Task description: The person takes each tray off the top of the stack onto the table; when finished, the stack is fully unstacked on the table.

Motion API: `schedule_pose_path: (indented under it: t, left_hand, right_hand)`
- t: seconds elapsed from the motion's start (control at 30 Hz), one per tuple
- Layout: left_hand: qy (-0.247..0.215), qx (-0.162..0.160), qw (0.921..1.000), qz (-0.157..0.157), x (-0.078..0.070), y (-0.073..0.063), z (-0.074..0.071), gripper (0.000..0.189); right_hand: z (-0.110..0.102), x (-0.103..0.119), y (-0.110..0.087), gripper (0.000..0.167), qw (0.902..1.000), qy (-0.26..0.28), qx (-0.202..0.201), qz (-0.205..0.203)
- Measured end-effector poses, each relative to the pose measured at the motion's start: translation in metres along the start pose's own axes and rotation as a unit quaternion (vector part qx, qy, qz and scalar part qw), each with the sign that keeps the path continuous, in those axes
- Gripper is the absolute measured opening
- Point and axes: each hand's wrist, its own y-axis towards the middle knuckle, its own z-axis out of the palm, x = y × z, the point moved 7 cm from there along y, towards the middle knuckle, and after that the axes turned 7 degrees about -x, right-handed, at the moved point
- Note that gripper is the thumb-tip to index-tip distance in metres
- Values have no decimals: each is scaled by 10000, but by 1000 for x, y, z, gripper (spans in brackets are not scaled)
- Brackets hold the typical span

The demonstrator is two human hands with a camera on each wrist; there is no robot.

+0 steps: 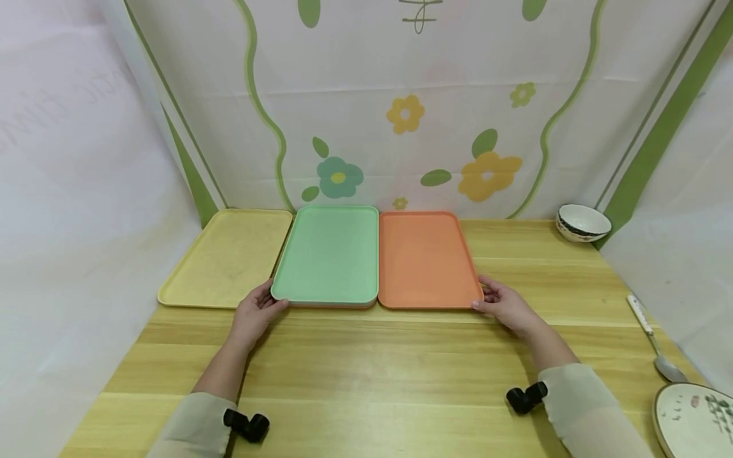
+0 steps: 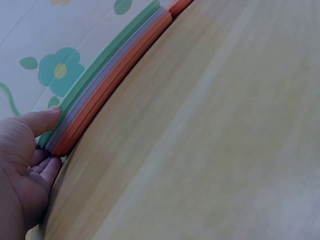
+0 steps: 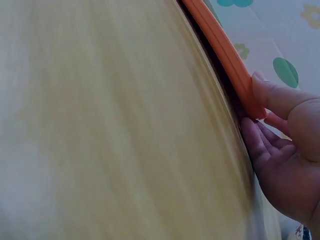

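Observation:
A green tray tops a stack; the left wrist view shows a purple tray and an orange tray beneath it. At the stack's near left corner my left hand grips the edge, thumb against the green rim and fingers low at the corner. Right of the stack lies a single orange tray, its left edge against the stack. My right hand pinches its near right corner, thumb on the rim and fingers below. A yellow tray lies left of the stack.
A patterned bowl stands at the back right corner of the wooden table. A spoon and a plate lie along the right edge. A flower-printed cloth hangs behind the trays.

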Motion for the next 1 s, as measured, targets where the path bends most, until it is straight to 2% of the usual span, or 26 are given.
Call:
schedule_pose_path:
  t: [0.2,0.33,0.4,0.57,0.87,1.0]
  left_hand:
    - [14,1,10000,28,0,0,0,76]
    - [7,23,10000,20,0,0,1,76]
    - [-7,18,10000,19,0,0,1,76]
    - [-68,-25,10000,45,-1,1,0,75]
    - [-89,0,10000,41,-1,1,0,75]
    - [-88,-12,10000,15,1,2,0,75]
  right_hand:
    - [-2,7,2,72,9947,-961,-366,-62]
    - [-1,22,2,66,9919,-1109,-594,-195]
    - [2,32,2,66,9916,-1065,-636,-354]
    - [22,57,7,68,9938,-743,-443,-698]
    - [73,85,22,65,9960,-224,-207,-837]
    - [98,94,28,62,9971,-127,-139,-732]
